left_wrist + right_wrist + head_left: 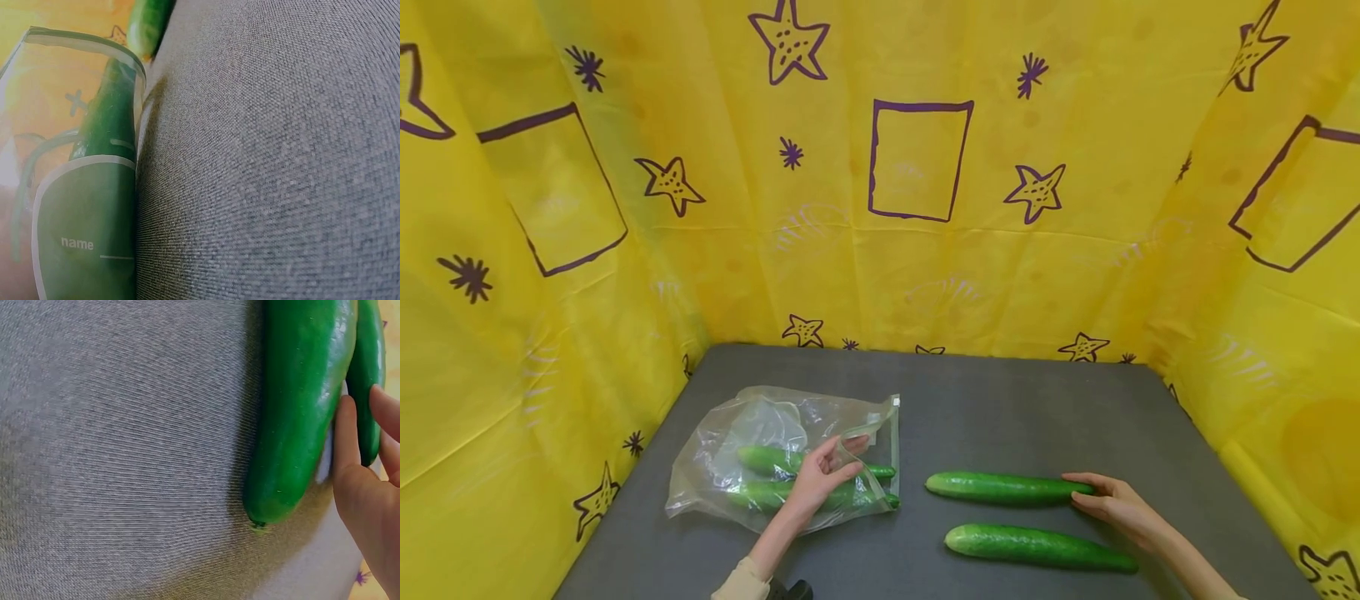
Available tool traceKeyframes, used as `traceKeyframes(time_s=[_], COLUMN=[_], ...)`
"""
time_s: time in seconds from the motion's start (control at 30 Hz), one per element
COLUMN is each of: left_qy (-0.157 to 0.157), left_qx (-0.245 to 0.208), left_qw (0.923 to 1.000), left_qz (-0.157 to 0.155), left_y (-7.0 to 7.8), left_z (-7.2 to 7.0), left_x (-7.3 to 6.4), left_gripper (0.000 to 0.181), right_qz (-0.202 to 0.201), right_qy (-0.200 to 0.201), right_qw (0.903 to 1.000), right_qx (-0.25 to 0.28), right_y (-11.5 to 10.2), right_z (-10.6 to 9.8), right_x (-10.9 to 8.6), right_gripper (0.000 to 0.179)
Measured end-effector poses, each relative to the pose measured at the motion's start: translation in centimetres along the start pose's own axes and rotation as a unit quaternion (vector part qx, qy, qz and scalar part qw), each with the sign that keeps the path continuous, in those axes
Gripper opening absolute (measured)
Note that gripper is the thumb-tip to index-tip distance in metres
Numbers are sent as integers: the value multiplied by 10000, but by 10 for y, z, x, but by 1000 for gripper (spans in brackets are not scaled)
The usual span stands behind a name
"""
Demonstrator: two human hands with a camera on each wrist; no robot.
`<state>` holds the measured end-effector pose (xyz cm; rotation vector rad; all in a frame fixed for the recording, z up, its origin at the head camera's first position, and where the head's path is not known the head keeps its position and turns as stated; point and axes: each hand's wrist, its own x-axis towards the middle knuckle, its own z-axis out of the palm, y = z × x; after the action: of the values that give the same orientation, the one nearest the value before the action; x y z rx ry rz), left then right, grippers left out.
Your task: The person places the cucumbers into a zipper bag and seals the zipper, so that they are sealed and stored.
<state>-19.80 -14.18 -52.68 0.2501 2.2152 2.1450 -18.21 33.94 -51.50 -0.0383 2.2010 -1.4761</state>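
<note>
A clear zip bag (pixel 700 471) lies on its side with its mouth facing right. Inside it are two green cucumbers, one farther back (pixel 760 458) and one nearer (pixel 756 494). My left hand (pixel 812 483) holds the bag at its mouth, the plastic edge between thumb and fingers. Two more cucumbers lie outside, right of the bag. My right hand (pixel 1123 510) pinches the right end of the farther one (pixel 1000 487), thumb on the near side. The nearer loose cucumber (pixel 1037 547) lies beside it, in front of the right wrist camera.
The dark grey tabletop (pixel 1000 408) carries everything. Yellow curtains (pixel 917 275) with purple stars and frames hang behind and at both sides. A printed "name" label (pixel 78 244) shows on the bag in the left wrist view.
</note>
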Motion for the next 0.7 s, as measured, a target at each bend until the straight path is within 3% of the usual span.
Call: traceKeyframes(time_s=[0.17,0.3,0.7], left_qy=[10,10,-36], left_qx=[-9,-41,28], left_qw=[10000,10000,10000], left_qz=[8,13,58], left_y=[0,0,0], left_z=[1,1,1], left_x=[0,0,-1], left_gripper=[54,55,45], right_qz=[-232,-391,-589], right_qy=[15,-16,-11], right_qw=[9996,9992,9982], right_qx=[-188,56,147], right_y=[-1,-4,-7], right_z=[-4,-6,-6], right_x=[-3,-5,-9], right_gripper=[52,52,51])
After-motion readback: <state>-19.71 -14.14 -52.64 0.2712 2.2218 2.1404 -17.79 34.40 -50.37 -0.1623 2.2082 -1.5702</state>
